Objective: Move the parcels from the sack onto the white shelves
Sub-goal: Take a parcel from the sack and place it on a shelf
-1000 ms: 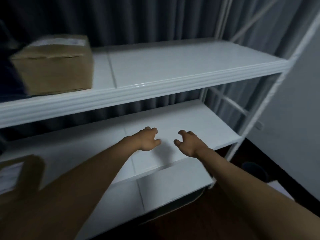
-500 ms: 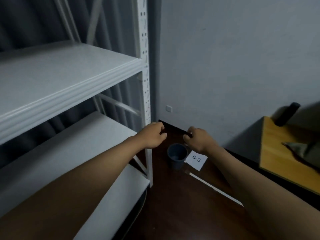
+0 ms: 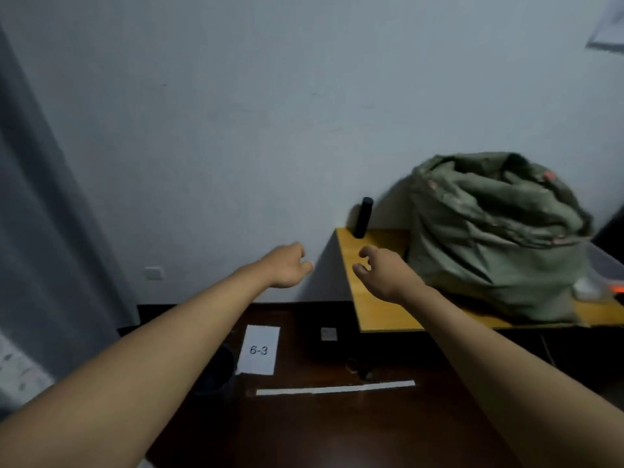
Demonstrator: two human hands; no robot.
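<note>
While the green sack (image 3: 499, 238) sits at three o'clock on the wooden worktop (image 3: 378, 298), both hands, left (image 3: 287, 265) and right (image 3: 381, 275), reach out empty with fingers loosely curled; the white shelves have swung out of view, signalling another pickup.

- Setting: a plain indoor room used as a small storage or sorting space, with a bare pale wall (image 3: 304, 96) and a dark wooden floor (image 3: 337, 430).
- A paper label (image 3: 259, 350) reading "6-3" and a white tape strip (image 3: 334, 388) mark a position on the floor.
- A bulky green sack (image 3: 496, 238) stands on a yellow wooden table (image 3: 378, 312).
- A grey curtain (image 3: 40, 214) hangs at left.
</note>
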